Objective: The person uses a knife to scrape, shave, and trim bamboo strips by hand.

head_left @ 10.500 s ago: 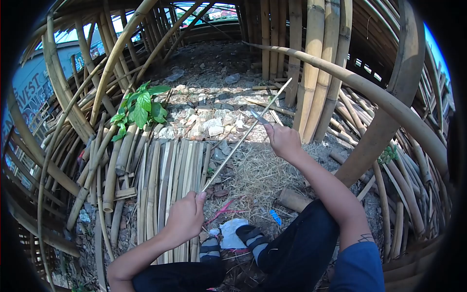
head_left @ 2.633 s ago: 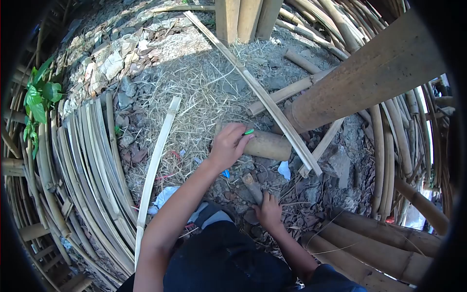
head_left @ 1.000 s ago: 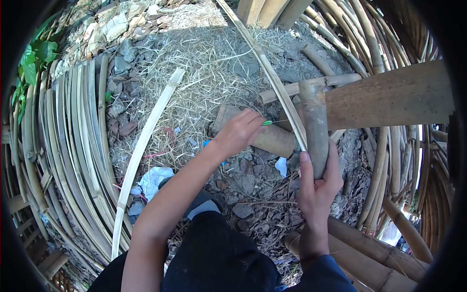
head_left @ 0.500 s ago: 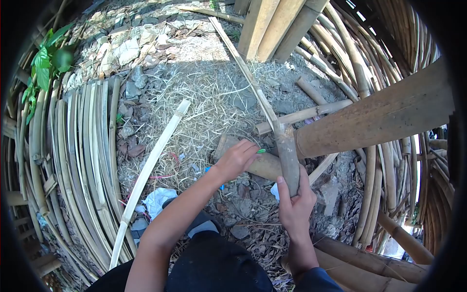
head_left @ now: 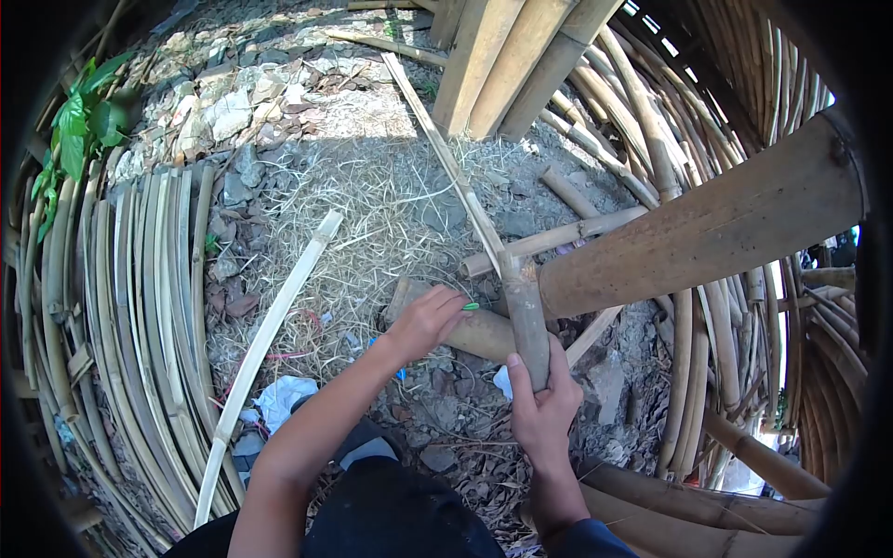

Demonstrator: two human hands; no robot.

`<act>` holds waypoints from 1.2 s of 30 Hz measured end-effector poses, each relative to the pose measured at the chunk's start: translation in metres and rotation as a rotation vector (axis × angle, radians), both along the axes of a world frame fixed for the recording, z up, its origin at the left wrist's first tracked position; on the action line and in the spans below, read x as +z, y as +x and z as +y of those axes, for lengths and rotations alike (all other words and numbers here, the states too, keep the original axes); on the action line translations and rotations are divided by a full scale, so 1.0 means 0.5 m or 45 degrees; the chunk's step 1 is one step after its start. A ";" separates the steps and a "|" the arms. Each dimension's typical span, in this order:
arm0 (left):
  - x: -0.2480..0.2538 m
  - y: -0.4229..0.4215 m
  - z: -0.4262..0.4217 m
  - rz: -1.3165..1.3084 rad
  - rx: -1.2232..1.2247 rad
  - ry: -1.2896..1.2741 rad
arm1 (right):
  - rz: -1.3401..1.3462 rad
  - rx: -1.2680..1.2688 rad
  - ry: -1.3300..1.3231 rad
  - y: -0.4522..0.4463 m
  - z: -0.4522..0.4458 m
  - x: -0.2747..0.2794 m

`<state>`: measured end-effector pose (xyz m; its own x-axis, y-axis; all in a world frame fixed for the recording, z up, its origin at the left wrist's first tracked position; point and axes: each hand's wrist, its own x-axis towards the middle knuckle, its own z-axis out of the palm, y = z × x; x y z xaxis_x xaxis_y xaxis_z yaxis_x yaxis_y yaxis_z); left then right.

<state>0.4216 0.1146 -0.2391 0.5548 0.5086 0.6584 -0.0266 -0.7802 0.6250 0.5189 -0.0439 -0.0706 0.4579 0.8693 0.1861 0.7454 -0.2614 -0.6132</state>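
My right hand (head_left: 547,409) is closed around the thick lower end of a bamboo pole (head_left: 526,312). From its upper end a narrow split strip (head_left: 437,139) runs away across the ground. My left hand (head_left: 428,324) is curled closed, and the tip of a small bright green object (head_left: 471,306) sticks out of its fingers; the rest is hidden, so its kind cannot be told. Below that hand lies a short thick bamboo log (head_left: 486,337). A large bamboo trunk (head_left: 698,237) slants in from the right, its end right beside the pole.
Split bamboo slats (head_left: 139,316) lie side by side at left, with a pale strip (head_left: 270,358) nearer me. Dry shavings (head_left: 372,186) cover the ground, with stones (head_left: 228,116) beyond. Several upright bamboo posts (head_left: 507,70) stand at the back; more poles (head_left: 684,507) lie at lower right.
The whole view has shifted slightly, so everything sits a little further left. Both hands keep the same hold, and the bamboo pole has barely moved against its surroundings.
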 end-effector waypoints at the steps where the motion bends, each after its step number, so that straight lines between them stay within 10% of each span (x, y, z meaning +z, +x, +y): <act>1: 0.000 0.001 0.006 -0.004 0.010 0.005 | 0.052 -0.047 0.252 -0.008 0.006 0.014; 4: -0.003 -0.004 -0.001 0.005 -0.026 0.022 | 0.111 -0.087 0.698 -0.009 0.007 -0.002; 6: -0.001 -0.002 0.000 0.023 -0.018 -0.001 | -0.285 0.073 -0.080 0.002 0.009 0.002; 8: -0.005 0.000 0.000 0.013 -0.011 0.013 | 0.006 0.009 -0.146 -0.001 0.010 0.009; 10: -0.011 -0.004 -0.002 0.016 0.025 0.027 | 0.070 -0.008 0.648 -0.006 0.008 -0.015; 12: -0.007 -0.004 -0.001 0.021 -0.002 0.024 | 0.022 -0.039 0.679 -0.025 0.011 0.000; 14: -0.007 -0.006 -0.003 0.016 -0.017 -0.001 | 0.163 -0.173 -0.335 -0.018 0.014 0.031; 17: -0.005 -0.009 0.001 0.004 -0.009 0.053 | 0.038 -0.062 0.646 -0.010 0.011 -0.015; 20: 0.001 -0.009 0.004 -0.002 0.005 0.090 | -0.306 -0.101 0.018 -0.012 0.011 -0.016; 21: 0.001 -0.009 0.002 0.007 -0.016 0.065 | 0.089 -0.130 -0.078 -0.015 0.011 0.011; 25: -0.003 -0.019 0.002 0.031 0.002 -0.005 | 0.231 -0.253 0.352 -0.005 -0.035 -0.035; 31: 0.070 -0.081 0.018 -0.009 0.131 -0.037 | 0.100 -0.120 0.148 -0.022 -0.166 -0.264; 34: 0.162 -0.155 0.040 0.037 0.171 0.002 | -0.318 0.130 -0.753 -0.023 -0.292 -0.493; 36: 0.233 -0.201 0.050 0.077 0.190 0.019 | -0.777 0.377 -0.696 0.009 -0.328 -0.618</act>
<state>0.3211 0.1399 -0.1227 0.5124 0.5789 0.6342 0.1276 -0.7817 0.6104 0.5237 -0.2078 -0.3797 0.1554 0.9760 -0.1528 0.9867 -0.1461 0.0706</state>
